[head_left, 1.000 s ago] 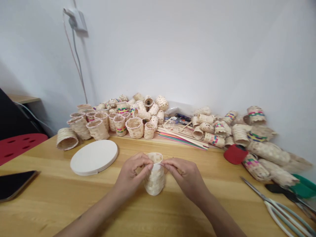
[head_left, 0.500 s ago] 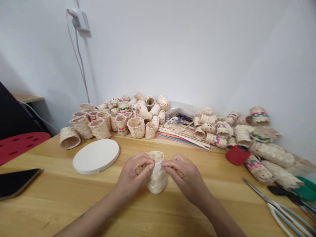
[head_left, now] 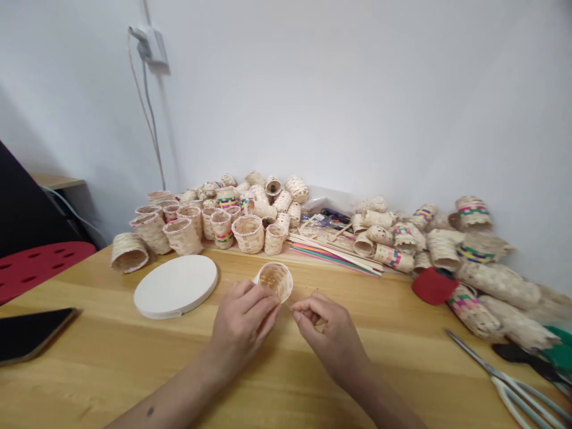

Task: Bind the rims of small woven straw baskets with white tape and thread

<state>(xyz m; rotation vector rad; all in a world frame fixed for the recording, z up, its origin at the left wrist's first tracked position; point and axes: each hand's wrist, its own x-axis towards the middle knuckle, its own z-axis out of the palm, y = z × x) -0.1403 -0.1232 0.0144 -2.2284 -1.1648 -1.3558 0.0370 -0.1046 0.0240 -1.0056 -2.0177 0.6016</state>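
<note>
A small pale woven basket (head_left: 276,282) is tilted so that its round mouth faces me, with a light band along the rim. My left hand (head_left: 247,316) is closed round its near left side, fingers at the rim. Just right of the basket, my right hand (head_left: 329,329) pinches thumb and forefinger together near the rim; what lies between the fingertips is too small to make out. Left of my hands lies a flat white roll of tape or ribbon (head_left: 176,286) with its loose end toward me.
Finished-looking baskets (head_left: 183,236) stand at the back left. Coloured strips (head_left: 330,257) lie along the wall beside more woven pieces (head_left: 393,256). White-handled scissors (head_left: 504,381) rest at the right, with a red object (head_left: 434,286) behind. A dark phone (head_left: 33,336) lies at the left edge.
The basket has gone from upright to tilted, its mouth now toward me. My left hand has shifted from the rim's front to its side; my right hand has moved slightly away and down.
</note>
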